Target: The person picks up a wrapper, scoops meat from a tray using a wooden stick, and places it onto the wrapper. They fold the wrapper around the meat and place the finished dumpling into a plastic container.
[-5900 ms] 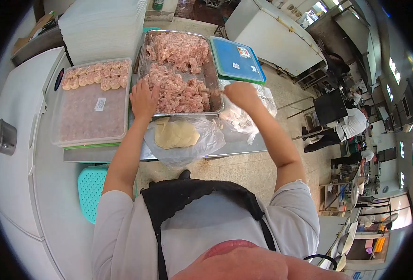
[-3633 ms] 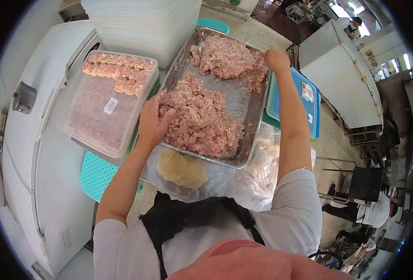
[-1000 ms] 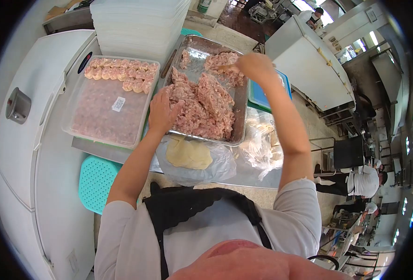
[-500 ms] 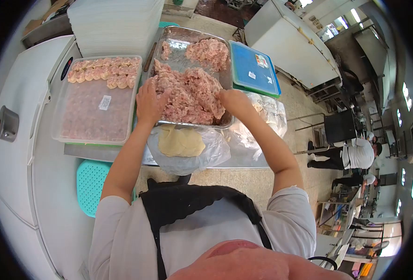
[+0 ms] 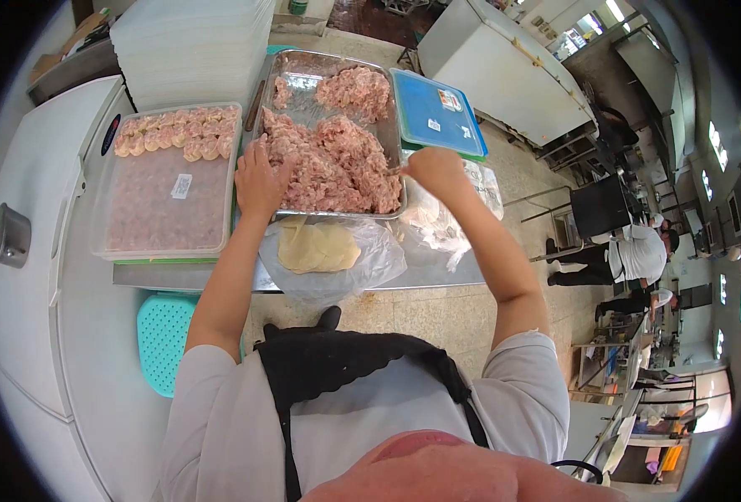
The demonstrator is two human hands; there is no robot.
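Single view, head-worn, wide-angle with dark curved borders, facing forward and steeply down. The wearer's apron point(image 5: 349, 364) occupies the near foreground; the desk point(image 5: 441, 273) lies just beyond; a standing person point(image 5: 641, 255) at far right appears sideways.

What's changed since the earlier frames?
Much of the far meat heap has been pulled nearer, into the near heap, baring more of the metal tray and leaving a small scrap at its far left. The right hand reached to the far side, then came back to the tray's right edge; whether it holds anything is unclear. Unchanged: left hand at the tray's near left, dough rounds, blue lid.
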